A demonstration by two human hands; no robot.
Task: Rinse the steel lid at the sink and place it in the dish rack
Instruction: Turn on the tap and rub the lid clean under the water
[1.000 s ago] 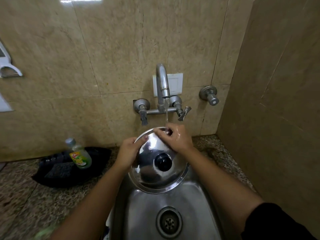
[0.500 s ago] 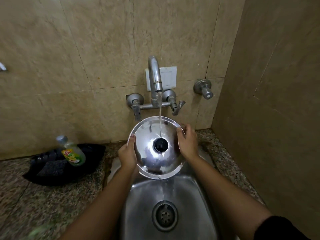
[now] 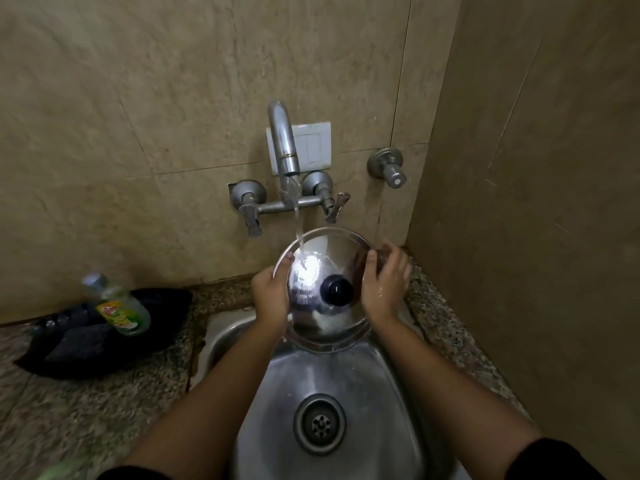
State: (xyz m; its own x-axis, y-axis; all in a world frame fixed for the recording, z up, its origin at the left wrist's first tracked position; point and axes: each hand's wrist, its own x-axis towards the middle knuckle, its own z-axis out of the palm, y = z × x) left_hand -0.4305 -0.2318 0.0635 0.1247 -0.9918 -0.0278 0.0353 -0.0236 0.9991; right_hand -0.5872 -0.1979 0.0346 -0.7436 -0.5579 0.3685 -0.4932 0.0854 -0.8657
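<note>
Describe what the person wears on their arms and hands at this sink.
Both forearms are bare. A black sleeve edge shows at each arm near the bottom of the frame. The left hand and right hand are bare: no gloves, rings, watch or bracelet show. Water glistens on the right hand.

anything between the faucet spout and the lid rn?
Only the running water stream, falling from the faucet spout onto the steel lid; otherwise bare. Seen in the head view.
</note>
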